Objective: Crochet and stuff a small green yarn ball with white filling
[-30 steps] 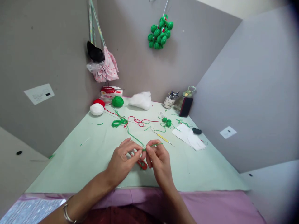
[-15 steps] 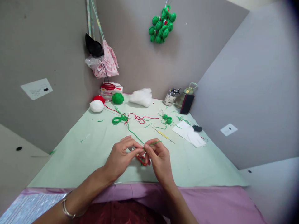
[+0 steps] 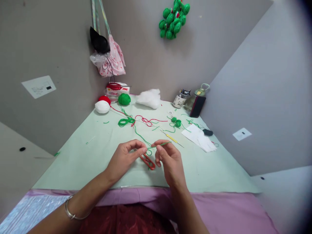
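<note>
Head view showed the left hand [image 3: 126, 158] pinching green yarn [image 3: 152, 147] just beyond the red-handled tool [image 3: 147, 162]; whether it gripped that tool too could not be told. Right of the tool, the right hand [image 3: 172, 160] held the yarn's free end across its fingers. A yellow-handled hook [image 3: 171, 138] lay on the counter [image 3: 207, 172], beyond the tool and rightward.

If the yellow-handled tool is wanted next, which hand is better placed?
Right, probably. The right hand is nearer the yellow-handled tool, which lies just beyond it. The left hand is farther off and appears to pinch green yarn; yarn crosses the right hand too.
</note>
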`<state>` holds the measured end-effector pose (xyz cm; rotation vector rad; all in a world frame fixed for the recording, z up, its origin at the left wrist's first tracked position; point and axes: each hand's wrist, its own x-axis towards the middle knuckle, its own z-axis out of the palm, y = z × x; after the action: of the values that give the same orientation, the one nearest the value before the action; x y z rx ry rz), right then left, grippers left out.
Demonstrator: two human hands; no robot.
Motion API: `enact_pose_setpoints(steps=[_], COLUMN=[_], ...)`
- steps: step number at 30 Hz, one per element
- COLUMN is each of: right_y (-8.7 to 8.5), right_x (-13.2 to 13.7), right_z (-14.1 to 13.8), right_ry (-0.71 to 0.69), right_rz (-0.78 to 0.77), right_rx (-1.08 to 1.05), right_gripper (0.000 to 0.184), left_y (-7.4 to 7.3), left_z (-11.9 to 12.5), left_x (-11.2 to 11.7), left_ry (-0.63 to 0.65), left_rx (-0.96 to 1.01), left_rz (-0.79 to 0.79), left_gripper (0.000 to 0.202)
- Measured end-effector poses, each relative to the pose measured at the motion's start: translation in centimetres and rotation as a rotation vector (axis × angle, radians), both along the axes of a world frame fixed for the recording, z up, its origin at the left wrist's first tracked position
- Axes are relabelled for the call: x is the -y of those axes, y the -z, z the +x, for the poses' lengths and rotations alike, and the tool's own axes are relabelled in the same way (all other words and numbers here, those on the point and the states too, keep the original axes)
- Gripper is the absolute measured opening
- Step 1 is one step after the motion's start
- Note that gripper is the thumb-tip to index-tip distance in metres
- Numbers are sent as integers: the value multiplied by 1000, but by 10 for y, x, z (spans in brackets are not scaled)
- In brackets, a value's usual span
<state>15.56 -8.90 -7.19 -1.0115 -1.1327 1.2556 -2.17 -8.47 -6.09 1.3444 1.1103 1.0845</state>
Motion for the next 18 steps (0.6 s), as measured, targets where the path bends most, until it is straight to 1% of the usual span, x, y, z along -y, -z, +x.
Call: enact_pose_setpoints(steps=[2, 4, 7, 9, 14, 18], right_y=[-1, -2, -3, -3, -3, -4], right_x=[0, 1, 2, 2, 4, 5], right_z=[-2, -4, -7, -6, -5, -5], right_ry=[-50, -68, -19, -10, -30, -14], right_rz=[-14, -39, -65, -71, -74, -74], right_rx=[0, -2, -3, 16, 88, 90], right_gripper=[27, 28, 25, 22, 18, 18], left_y=[2, 4, 5, 5, 9, 15], left_z=[0, 1, 2, 3, 9, 12], left_x=[-1, -1, -1, 0, 0, -1], left_ry=[1, 5, 28, 49, 154, 155], left_rx=[45, 80, 100, 128, 344, 526], left_rz=[-15, -19, -32, -60, -183, -275], left_gripper=[23, 22, 20, 18, 17, 17])
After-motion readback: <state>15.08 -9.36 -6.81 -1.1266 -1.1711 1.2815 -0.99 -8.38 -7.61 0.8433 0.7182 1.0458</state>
